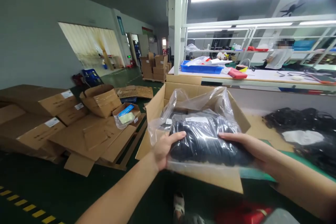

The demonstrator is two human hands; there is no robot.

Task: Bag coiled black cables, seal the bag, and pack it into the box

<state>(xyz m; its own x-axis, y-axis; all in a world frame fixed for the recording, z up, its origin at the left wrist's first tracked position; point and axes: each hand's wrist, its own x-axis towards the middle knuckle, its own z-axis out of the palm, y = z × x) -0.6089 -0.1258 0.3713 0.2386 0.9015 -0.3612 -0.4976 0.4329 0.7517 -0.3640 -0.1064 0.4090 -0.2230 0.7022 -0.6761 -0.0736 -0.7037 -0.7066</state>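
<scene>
Between my two hands is a clear plastic bag packed with black cables (199, 143), a white label showing on its top. My left hand (166, 147) grips its left end with the thumb on top. At the right end, my right hand (241, 143) holds it the same way, its fingers hidden underneath. The bag is held over the near side of an open cardboard box (154, 112). A clear plastic liner (225, 101) stands up out of that box around more dark contents, largely hidden by the bag.
Black cable bundles (301, 119) lie on the right. Behind the box stands a white workbench with a blue tray (202, 68) and a red case (237, 73). Cardboard boxes (60, 105) and flattened cardboard crowd the floor at left. A person (278, 56) is beyond the bench.
</scene>
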